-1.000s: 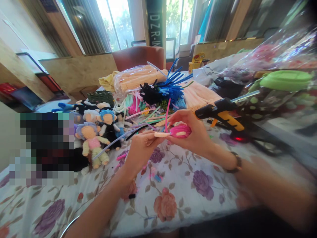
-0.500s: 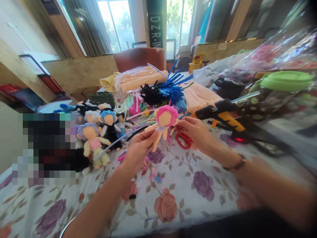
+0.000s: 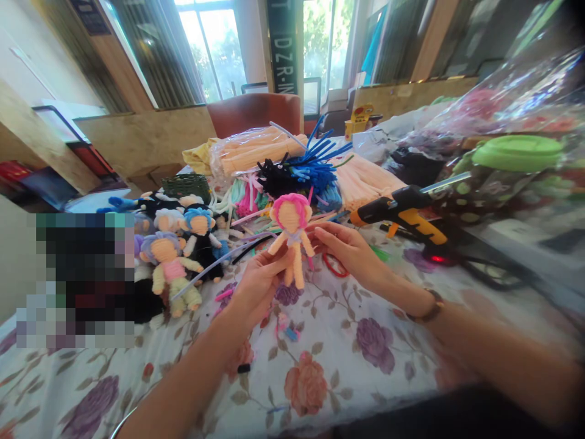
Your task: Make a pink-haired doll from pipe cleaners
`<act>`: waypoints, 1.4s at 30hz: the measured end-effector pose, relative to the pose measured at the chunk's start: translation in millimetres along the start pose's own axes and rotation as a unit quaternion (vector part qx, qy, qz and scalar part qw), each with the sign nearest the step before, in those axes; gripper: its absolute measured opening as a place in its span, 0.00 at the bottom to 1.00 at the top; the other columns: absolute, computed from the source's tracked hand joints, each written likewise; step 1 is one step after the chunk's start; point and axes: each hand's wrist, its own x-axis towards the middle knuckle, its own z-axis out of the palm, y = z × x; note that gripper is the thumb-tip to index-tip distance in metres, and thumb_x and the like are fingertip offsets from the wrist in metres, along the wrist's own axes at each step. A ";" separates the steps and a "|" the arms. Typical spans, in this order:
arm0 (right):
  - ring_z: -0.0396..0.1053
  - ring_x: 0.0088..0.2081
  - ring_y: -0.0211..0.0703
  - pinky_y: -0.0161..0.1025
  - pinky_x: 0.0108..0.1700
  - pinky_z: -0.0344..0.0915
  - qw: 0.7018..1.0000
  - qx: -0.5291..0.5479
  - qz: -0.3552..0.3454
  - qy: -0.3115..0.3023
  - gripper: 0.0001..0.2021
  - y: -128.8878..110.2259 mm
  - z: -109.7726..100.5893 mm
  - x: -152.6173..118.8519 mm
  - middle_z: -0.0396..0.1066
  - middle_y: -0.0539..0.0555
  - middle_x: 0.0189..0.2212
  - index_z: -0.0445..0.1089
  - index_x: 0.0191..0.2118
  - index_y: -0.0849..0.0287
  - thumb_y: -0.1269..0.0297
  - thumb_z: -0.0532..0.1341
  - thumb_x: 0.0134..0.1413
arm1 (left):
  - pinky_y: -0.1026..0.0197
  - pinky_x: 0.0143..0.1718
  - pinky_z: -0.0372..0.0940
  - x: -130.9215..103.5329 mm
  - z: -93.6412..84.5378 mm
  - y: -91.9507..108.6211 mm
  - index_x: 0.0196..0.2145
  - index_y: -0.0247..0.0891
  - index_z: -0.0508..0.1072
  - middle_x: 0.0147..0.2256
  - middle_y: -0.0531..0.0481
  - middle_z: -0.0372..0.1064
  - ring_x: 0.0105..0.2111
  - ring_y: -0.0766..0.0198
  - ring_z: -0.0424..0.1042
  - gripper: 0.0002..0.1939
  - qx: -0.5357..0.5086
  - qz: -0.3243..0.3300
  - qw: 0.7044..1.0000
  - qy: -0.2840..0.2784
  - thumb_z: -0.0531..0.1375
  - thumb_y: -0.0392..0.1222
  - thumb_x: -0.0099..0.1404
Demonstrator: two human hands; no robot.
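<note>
A small doll point(image 3: 290, 241) of fuzzy pipe cleaners stands upright in the air, with bright pink hair, a peach face and limbs and a pale lilac body. My left hand point(image 3: 262, 277) is closed around its side and lower body, thumb in front. Close by the doll's other arm, my right hand point(image 3: 345, 247) has its fingers stretched toward it; whether they touch is unclear. Under that hand a red loop-shaped handle point(image 3: 335, 266) lies on the cloth, partly hidden. Pink and blue scraps point(image 3: 287, 329) lie below the doll.
Several finished dolls point(image 3: 176, 268) crowd the left. Behind lie bundles of blue pipe cleaners point(image 3: 320, 164) and peach ones point(image 3: 365, 180). At right rests a glue gun point(image 3: 402, 213) with a glowing red light, beside a green-lidded container point(image 3: 516, 152). A floral cloth point(image 3: 338, 378) covers the table.
The doll has turned upright and shifted slightly left, facing me more fully. My right hand has moved a little left, its fingers straighter. The whole view has tilted slightly.
</note>
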 end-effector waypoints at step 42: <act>0.53 0.19 0.28 0.30 0.18 0.47 0.991 -0.085 0.081 -0.069 0.15 -16.7 -0.7 -8.3 0.69 0.49 0.23 0.77 0.38 0.61 0.55 0.63 0.49 | 0.68 0.31 0.64 -0.2 -7.6 8.9 0.34 0.38 0.75 0.31 0.54 0.73 0.29 0.70 0.69 0.14 0.209 0.296 0.925 0.116 0.68 0.45 0.49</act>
